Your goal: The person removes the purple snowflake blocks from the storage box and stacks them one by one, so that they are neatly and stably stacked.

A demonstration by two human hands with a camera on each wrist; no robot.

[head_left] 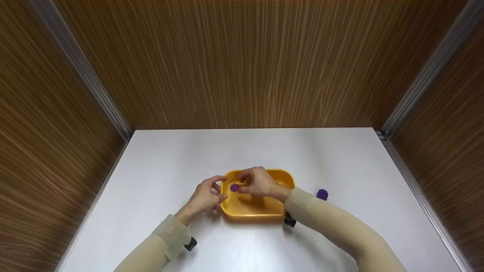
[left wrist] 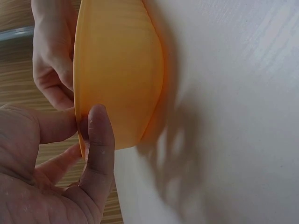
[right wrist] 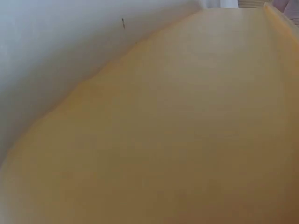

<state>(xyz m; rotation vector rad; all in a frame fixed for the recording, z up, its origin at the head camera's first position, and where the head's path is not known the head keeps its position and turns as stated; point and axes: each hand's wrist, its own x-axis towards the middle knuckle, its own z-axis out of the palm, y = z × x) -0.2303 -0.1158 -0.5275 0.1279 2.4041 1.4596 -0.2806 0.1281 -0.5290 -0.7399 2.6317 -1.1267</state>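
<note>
A yellow plastic container (head_left: 249, 211) with rounded corners stands on the white table. My left hand (head_left: 206, 194) grips the container's left rim; in the left wrist view its fingers (left wrist: 99, 140) pinch the rim from both sides. My right hand (head_left: 259, 183) reaches over the container from the right, fingers bent. At its fingertips, a small purple flower-shaped piece (head_left: 234, 187) is pinched above the container's left part. In the right wrist view the container's outer wall (right wrist: 187, 116) fills most of the picture and hides the right fingers.
A second purple piece (head_left: 322, 194) lies on the white table (head_left: 170, 155) to the right, just beyond the right forearm. Wood-grain panels (head_left: 249, 64) enclose the table at the back and both sides, with metal strips along the corners.
</note>
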